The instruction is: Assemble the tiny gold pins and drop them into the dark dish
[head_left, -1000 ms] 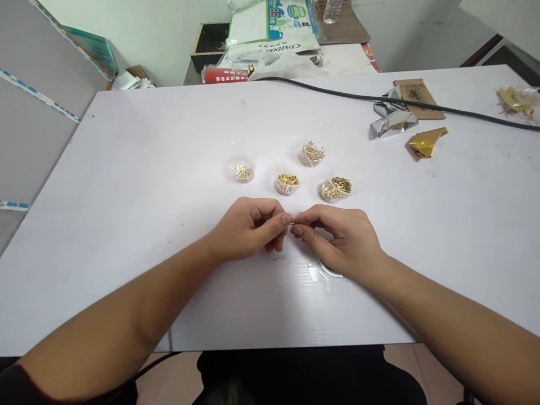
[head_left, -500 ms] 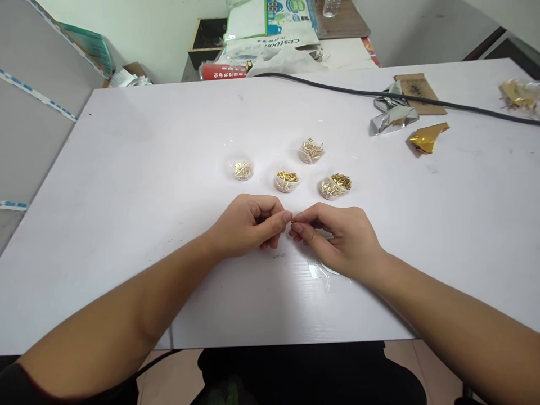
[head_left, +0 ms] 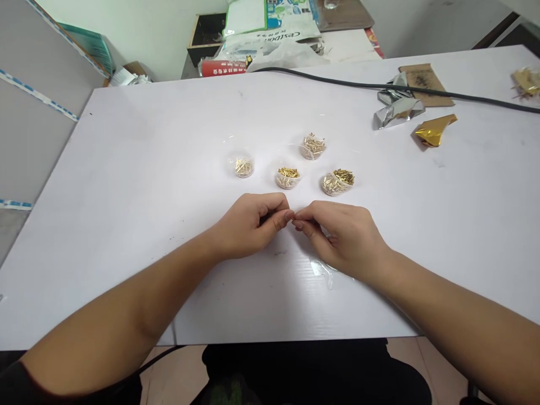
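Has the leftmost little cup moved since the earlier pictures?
No: the leftmost cup keeps its place against the table's far edge; only the view shifted.

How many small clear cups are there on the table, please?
4: the left cup; the middle cup; the back cup, farthest from the person; and the right cup. The left hand or right hand could hide another.

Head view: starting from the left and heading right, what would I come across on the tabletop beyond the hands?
Leftmost clear tub, front middle tub, back tub, rightmost tub, crumpled silver foil, gold foil piece, yellowish clump.
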{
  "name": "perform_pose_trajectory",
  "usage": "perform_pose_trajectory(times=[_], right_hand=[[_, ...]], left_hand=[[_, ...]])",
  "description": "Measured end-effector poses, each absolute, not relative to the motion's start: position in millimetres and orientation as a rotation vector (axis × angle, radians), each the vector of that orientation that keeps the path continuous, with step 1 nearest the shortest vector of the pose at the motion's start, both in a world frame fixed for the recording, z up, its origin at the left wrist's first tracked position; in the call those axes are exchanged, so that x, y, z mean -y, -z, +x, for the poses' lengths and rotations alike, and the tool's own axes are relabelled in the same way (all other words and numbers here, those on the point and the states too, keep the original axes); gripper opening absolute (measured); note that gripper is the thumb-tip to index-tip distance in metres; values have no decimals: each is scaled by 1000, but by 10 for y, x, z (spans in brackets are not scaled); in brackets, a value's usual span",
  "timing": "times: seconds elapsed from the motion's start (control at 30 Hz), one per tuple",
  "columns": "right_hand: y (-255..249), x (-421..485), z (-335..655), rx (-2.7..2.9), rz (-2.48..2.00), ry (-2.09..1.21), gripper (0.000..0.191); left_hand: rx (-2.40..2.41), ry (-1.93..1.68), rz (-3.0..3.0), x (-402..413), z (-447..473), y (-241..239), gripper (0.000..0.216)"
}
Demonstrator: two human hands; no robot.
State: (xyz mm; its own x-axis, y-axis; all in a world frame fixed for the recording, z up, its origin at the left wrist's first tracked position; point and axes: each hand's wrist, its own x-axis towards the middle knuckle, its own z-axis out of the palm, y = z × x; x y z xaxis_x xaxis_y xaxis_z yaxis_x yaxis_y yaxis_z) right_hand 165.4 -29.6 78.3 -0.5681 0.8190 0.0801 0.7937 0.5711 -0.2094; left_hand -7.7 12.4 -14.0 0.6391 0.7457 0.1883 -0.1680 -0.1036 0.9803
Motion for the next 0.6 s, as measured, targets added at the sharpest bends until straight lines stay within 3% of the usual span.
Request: perform_pose_trajectory(times=[0.33,0.6], right_hand=[[-760,321,1642,2696,-1366,-68,17],[-767,318,1639,2585,-1463,-266,17]], left_hand=[[-535,-1047,1721,-82,-26,199,24],[-603,-1250,2028,-41,-10,241,24]])
